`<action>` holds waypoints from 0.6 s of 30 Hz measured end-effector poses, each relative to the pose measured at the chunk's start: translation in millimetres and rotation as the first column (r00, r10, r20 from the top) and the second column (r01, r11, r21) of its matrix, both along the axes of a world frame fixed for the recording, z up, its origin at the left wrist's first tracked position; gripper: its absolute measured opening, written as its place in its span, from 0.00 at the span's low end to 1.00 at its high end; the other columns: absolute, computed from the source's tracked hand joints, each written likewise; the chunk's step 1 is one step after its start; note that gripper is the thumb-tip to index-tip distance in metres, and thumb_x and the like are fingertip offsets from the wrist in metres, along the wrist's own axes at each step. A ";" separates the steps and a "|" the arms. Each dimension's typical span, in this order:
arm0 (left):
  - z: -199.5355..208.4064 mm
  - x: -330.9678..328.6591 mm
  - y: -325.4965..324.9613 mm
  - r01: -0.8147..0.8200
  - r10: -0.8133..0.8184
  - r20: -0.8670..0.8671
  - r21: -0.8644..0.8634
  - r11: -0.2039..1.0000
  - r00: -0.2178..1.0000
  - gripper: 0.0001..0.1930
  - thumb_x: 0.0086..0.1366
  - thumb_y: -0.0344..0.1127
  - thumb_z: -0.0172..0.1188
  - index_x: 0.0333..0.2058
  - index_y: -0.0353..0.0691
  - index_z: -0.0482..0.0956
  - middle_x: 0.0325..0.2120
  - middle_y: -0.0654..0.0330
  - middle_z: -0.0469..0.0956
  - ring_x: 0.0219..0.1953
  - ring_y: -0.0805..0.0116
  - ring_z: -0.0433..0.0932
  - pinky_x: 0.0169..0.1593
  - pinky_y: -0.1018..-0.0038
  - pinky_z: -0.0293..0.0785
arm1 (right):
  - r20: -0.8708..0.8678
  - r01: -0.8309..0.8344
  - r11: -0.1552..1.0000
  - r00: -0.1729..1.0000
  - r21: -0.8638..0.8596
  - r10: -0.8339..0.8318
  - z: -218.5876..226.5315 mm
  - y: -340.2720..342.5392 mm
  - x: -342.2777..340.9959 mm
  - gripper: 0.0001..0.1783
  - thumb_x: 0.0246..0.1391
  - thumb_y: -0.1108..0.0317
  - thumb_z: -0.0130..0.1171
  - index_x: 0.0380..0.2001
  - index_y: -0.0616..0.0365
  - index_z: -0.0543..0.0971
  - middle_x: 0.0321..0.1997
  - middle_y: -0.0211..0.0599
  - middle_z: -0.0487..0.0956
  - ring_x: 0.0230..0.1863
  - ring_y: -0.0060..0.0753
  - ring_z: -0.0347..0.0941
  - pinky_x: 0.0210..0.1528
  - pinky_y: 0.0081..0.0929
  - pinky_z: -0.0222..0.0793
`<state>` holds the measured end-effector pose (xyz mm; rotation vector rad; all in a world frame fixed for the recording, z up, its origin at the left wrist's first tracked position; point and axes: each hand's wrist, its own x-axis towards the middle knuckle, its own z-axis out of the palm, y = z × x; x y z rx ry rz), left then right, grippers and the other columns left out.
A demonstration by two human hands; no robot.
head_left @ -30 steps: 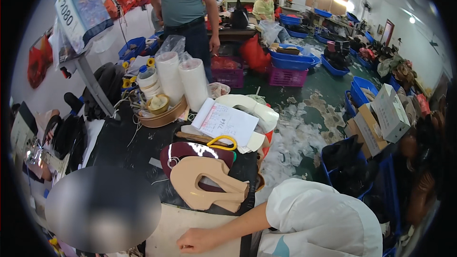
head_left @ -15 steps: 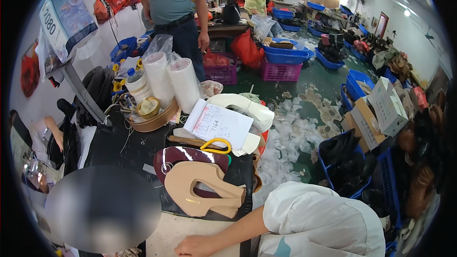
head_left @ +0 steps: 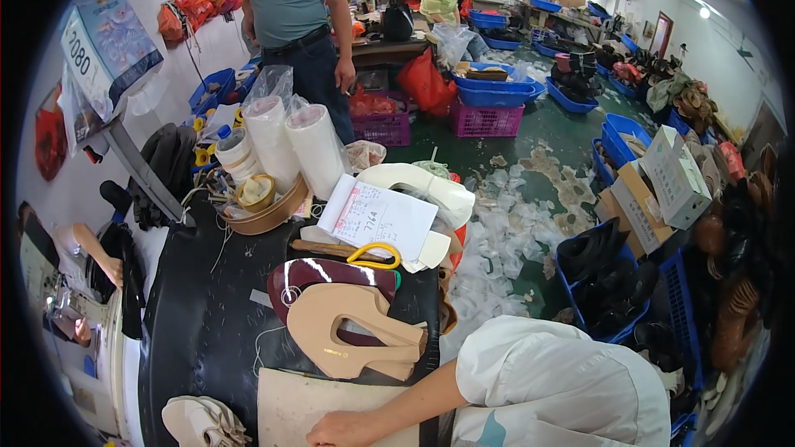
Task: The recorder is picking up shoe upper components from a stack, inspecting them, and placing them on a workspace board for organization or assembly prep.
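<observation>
My right hand (head_left: 346,428) rests low on a cream board (head_left: 290,397), its forearm reaching in from the lower right out of a white sleeve. Its fingers look curled, partly cut off by the lower edge; anything within them is hidden. My left hand is out of sight. Just beyond the board lies a stack of tan, curved shoe-upper pieces (head_left: 313,333). A glossy burgundy piece (head_left: 319,273) shows from under it. Several pale cut pieces (head_left: 203,422) lie left of the board, on the black tabletop (head_left: 203,314).
Behind the pieces are a yellow looped handle (head_left: 377,258), a wooden stick (head_left: 323,248) and a written pad (head_left: 381,219). White rolls (head_left: 319,149) stand farther back. A person (head_left: 298,16) stands beyond; another person's arm (head_left: 99,252) shows at left. Blue crates (head_left: 600,298) line the right.
A large blurred dark oval at the lower left is gone, baring the tabletop and the pale pieces. My right hand has hardly moved. The view has shifted slightly.
</observation>
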<state>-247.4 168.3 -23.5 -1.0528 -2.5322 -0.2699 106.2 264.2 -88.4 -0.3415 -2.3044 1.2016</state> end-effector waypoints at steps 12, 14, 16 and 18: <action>54.6 49.5 2.4 0.350 -0.142 -0.477 0.382 0.856 0.867 0.14 0.69 0.30 0.54 0.51 0.33 0.77 0.49 0.49 0.77 0.50 0.53 0.75 0.56 0.61 0.70 | 0.040 0.010 0.993 0.999 -0.115 -0.005 25.8 8.2 23.7 0.11 0.54 0.64 0.54 0.25 0.61 0.74 0.24 0.51 0.77 0.29 0.58 0.75 0.33 0.50 0.70; 93.6 77.7 -3.9 0.357 -0.092 -0.488 0.484 0.799 0.868 0.14 0.68 0.28 0.56 0.51 0.32 0.77 0.48 0.51 0.78 0.48 0.56 0.77 0.54 0.64 0.72 | 0.018 -0.006 0.993 1.000 -0.115 0.008 26.9 7.3 21.2 0.11 0.55 0.64 0.53 0.26 0.60 0.74 0.25 0.51 0.77 0.29 0.58 0.75 0.34 0.49 0.71; 121.9 97.1 -13.3 0.380 -0.063 -0.496 0.572 0.727 0.866 0.14 0.68 0.26 0.57 0.51 0.31 0.77 0.47 0.51 0.79 0.47 0.59 0.78 0.53 0.67 0.74 | 0.020 -0.001 0.994 1.000 -0.107 0.003 28.4 9.0 23.8 0.10 0.56 0.64 0.53 0.26 0.60 0.75 0.25 0.50 0.78 0.30 0.57 0.76 0.35 0.47 0.71; 145.2 105.1 -37.4 0.402 -0.017 -0.519 0.640 0.655 0.855 0.15 0.67 0.24 0.57 0.52 0.31 0.77 0.47 0.49 0.79 0.47 0.62 0.79 0.51 0.69 0.77 | 0.032 -0.033 0.995 0.999 -0.094 0.036 35.8 6.0 16.1 0.10 0.56 0.65 0.53 0.27 0.60 0.75 0.25 0.50 0.78 0.31 0.56 0.76 0.36 0.46 0.72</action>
